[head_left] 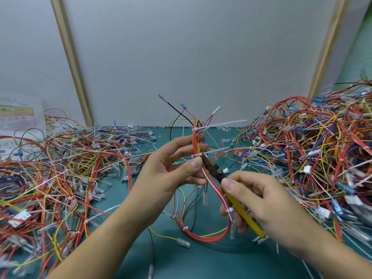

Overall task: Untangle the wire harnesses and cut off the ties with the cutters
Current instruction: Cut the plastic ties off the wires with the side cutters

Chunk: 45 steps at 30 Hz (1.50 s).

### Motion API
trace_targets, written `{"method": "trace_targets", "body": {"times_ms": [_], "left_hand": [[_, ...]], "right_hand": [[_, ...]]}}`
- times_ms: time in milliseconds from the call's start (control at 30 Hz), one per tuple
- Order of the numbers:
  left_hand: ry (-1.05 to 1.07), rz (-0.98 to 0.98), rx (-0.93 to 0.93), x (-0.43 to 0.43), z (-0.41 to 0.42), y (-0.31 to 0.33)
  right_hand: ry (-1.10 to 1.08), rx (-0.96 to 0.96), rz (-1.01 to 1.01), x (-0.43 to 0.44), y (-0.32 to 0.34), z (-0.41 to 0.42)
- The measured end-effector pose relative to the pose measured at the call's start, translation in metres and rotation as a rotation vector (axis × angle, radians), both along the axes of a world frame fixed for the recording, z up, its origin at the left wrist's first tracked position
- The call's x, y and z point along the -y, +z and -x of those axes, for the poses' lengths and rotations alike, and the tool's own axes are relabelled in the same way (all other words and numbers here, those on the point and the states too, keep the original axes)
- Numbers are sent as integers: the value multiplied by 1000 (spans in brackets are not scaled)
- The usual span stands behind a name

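My left hand holds a wire harness of red, yellow and white wires upright above the green table, thumb and fingers pinching it just below a white cable tie. My right hand grips yellow-handled cutters; their dark jaws touch the tie where it wraps the bundle. A second white tie sits higher on the harness, its long tail pointing right. The harness loops down under my right hand to the table, with further small ties along it.
A large tangled pile of harnesses rises at the right. Another spread of wires covers the left. A clear plastic bag stands at the far left. Cut tie pieces lie on the green mat. A grey wall is behind.
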<state>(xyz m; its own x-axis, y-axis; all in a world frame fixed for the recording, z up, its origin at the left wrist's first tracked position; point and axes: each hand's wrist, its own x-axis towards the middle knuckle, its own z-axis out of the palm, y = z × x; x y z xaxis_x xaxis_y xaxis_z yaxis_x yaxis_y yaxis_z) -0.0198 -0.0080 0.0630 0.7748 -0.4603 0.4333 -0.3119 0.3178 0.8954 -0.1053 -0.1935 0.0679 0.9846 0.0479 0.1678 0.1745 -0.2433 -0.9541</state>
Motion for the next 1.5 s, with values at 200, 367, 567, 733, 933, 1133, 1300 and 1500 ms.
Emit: {"method": "trace_targets", "body": {"times_ms": [200,367,567,733,933,1133,1300,1500], "left_hand": [[-1,1,-2,1,1,0],[-3,2,4,1,1,0],[-17,7,11,1,-1,-1],[-24,8,17,0,-1,-1],[-27,8,17,0,-1,-1],[-28,8,23,1,-1,0],[-24,-5,11,1,0,0],[-21,-9,4,1,2,1]], "right_hand": [[-1,0,-3,0,-1,0],[6,-15,-20,-1,0,1],[14,-25,-36,-2,1,1],[21,-32,-49,-2,1,1],[35,-36,-55,-1,0,0],[44,-24,-57,-1,0,0],[36,-12,-23,-2,0,1],[12,-6,-12,0,-2,3]]}}
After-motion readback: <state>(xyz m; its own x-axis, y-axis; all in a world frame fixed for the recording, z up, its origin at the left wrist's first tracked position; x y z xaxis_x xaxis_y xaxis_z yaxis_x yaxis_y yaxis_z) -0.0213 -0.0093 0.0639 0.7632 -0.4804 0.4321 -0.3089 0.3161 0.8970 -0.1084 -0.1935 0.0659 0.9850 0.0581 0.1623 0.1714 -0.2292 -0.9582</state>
